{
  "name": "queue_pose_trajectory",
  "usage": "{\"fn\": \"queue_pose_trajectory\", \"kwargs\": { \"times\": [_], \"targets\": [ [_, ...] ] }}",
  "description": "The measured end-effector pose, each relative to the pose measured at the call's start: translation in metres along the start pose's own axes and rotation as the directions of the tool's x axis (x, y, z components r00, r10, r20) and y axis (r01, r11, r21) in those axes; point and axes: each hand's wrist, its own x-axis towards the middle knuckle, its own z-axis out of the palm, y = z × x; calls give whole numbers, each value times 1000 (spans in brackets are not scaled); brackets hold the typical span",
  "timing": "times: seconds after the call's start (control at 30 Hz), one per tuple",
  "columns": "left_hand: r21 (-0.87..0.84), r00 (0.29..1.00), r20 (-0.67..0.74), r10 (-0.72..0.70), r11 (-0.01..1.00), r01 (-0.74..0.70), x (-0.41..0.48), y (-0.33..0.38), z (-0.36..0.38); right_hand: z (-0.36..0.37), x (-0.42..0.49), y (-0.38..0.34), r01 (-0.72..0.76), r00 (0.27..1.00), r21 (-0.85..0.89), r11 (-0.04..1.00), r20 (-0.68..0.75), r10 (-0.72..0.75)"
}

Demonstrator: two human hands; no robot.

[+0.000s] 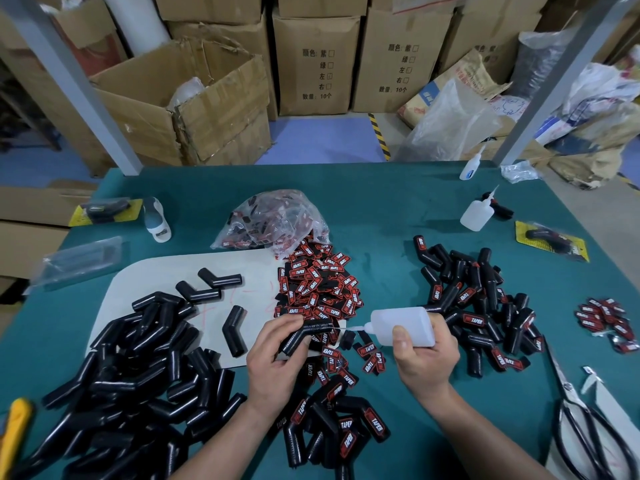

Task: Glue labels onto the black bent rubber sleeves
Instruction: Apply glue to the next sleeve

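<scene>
- While the head view is looking down over the green bench, the left hand is gripping a black bent rubber sleeve, its fingers curling round the lower leg and the upper leg pointing right.
- The right hand is clasping a white glue bottle turned on its side. The thumb is pressing on the body and the thin nozzle is reaching left to the open end of the held sleeve. Whether the tip is touching it cannot be told.
- Both hands are hovering above the near edge of a heap of red-and-black labels, which is lying just in front of a clear bag holding more.
- A big pile of bare sleeves is lying to the left, partly over a pale sheet, with three single sleeves sitting apart on that sheet.
- A labelled heap of sleeves is lying to the right, and more labelled ones are lying between the forearms.
- A second squeeze bottle is resting farther back on the right, while black-handled scissors are lying at the near right edge.
- Cardboard boxes are standing behind the bench.
</scene>
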Motion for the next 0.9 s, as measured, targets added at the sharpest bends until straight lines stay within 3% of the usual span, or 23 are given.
{"fn": "queue_pose_trajectory", "kwargs": {
  "times": [0.9],
  "targets": [
    [57,1000,0,29,998,-29,1,0,-2,-1,1,4,-1,1000,-33,999,-29,0]
  ]
}}
